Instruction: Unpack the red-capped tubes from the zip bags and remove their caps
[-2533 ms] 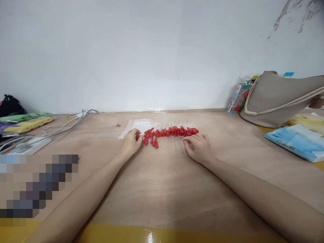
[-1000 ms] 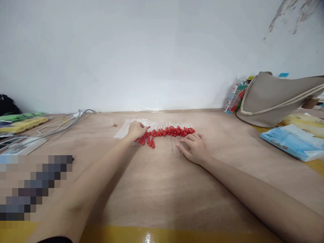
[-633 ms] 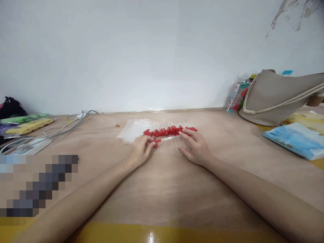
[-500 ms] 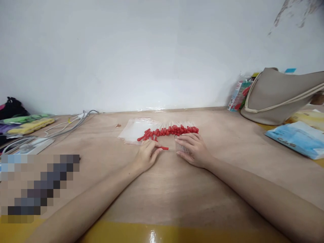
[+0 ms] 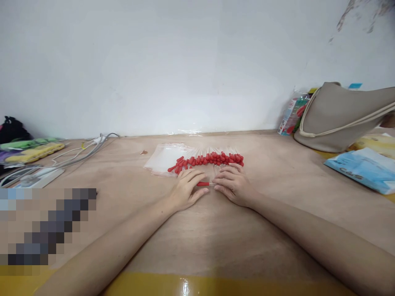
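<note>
Head view: my L hand [image 5: 188, 189] has its fingers curled round the red end of a red-ended tube [image 5: 203, 183], grasping it, prob. b/c that thicker bit is easiest to hold. Tube lies approx. level, crosswise in the gap btwn my hands, clear stem pointing at my R hand [image 5: 233, 183], presumably so both ends are in reach at once. R fingers bend over the stem's far end, just below some loose clear tubes [image 5: 216, 169]; can't tell if they're pinching or only resting, knuckles hide it. Row of red ends [image 5: 216, 158] sits just beyond on the bench [image 5: 182, 238], facing me, stems fanned away, I'd guess for quick picking. Flat whitish bags [image 5: 160, 159] lie at its L end, partly overlapped by it. Pose: L forearm [image 5: 123, 242] & R forearm [image 5: 302, 224] angle inward from the lower corners, wrists low, palms mostly down, thumb tips near ea. other.
</note>
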Available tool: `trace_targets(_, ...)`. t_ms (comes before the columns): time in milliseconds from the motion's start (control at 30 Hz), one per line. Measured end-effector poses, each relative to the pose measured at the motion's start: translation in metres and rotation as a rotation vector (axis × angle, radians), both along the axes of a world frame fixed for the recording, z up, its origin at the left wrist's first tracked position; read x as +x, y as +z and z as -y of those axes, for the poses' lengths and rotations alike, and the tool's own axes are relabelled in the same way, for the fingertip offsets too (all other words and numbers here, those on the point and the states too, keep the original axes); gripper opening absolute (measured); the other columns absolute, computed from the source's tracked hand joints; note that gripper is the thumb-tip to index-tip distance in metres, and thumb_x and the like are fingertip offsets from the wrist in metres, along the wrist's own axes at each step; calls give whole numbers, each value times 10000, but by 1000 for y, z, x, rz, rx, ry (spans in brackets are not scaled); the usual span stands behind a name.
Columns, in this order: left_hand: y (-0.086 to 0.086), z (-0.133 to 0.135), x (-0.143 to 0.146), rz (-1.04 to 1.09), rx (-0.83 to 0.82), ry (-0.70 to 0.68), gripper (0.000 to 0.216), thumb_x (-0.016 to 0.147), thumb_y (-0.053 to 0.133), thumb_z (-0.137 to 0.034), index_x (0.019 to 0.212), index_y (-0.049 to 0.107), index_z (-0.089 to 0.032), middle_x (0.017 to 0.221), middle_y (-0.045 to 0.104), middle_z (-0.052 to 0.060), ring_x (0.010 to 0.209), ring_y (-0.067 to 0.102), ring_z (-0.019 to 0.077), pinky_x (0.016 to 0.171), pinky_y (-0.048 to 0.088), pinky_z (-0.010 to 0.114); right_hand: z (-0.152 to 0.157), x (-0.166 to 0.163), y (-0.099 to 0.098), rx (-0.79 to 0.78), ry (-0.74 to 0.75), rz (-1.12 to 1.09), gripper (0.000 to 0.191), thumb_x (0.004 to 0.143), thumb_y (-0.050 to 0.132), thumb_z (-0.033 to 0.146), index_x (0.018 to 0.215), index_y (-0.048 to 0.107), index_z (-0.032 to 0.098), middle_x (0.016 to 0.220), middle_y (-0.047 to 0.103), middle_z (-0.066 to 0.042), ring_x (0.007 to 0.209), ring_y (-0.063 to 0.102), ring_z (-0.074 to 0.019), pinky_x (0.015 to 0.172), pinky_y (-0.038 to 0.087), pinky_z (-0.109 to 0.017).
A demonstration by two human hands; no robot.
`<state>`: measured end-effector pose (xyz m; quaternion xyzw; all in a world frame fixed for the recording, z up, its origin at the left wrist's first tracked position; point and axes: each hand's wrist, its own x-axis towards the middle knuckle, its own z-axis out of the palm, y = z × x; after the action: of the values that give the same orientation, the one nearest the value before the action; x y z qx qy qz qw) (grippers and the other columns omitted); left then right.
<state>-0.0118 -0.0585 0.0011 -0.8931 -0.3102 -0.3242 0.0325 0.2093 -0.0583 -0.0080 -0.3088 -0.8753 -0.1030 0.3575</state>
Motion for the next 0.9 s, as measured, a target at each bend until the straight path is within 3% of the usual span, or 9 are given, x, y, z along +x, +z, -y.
trace_targets(133,0,-3,5,-71,5,-13,191,856,495,-335,950,623,-227,1064,629,37,1045,513,192,924,371,376,1,-1,0,5,1,6,165,836,527,317,927,651,259,876,683,7,953,550,-160,965,288,-403)
trace_targets(300,-2,-6,8,-68,27,-34,203,878,464,-304,991,603,-209,1039,648,31,1067,524,171,996,330,376,-1,-2,-3,-11,18,-3,192,842,518,315,971,645,252,943,684,-6,1017,552,-183,980,306,-439)
trace_targets(433,2,-3,9,-118,10,-34,220,897,417,-289,1001,585,-193,1084,632,39,1147,481,173,1041,280,389,-5,-4,-8,-11,122,-54,207,867,471,237,999,631,222,983,680,-20,1073,546,-185,991,357,-443)
trace_targets(600,11,1,8,-222,-73,-32,238,912,372,-285,893,595,-206,1149,607,4,1231,405,185,1088,170,441,-2,-4,-8,-36,261,-106,188,868,452,186,951,621,185,977,673,-57,960,603,-148,964,430,-392)
trace_targets(900,12,3,5,-255,-106,-53,248,913,359,-279,917,598,-217,1156,605,8,1242,394,183,1091,120,471,4,3,-9,-45,280,-124,208,867,447,180,1020,587,201,942,669,-53,944,607,-150,919,482,-367)
